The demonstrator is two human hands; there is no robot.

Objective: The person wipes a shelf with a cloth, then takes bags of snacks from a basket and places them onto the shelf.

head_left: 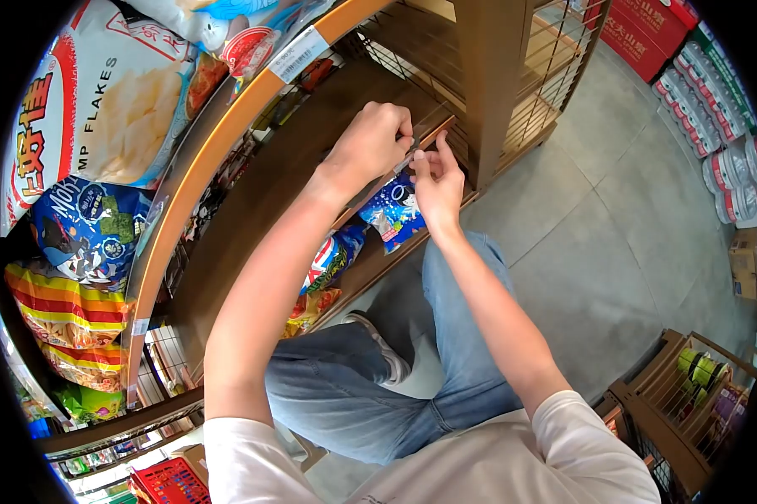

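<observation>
My left hand (377,141) is closed, its knuckles up, over the front edge of a brown shelf (269,160). My right hand (437,183) is close beside it at the same edge, thumb and fingers bent together and one finger raised. Between the hands a narrow pale strip (402,165) runs along the shelf edge; whether either hand grips it is hidden. Just below my hands lies a blue snack bag (393,210) on the lower shelf. More bags, one blue and green (335,256) and one yellow-red (311,309), lie nearer my knees.
Large snack bags (135,92) fill the upper shelf at left, behind an orange-brown rim with a price label (299,55). A brown post (492,84) and wire rack stand ahead. Bottled-water packs (704,101) line the right. A red basket (170,483) is at lower left.
</observation>
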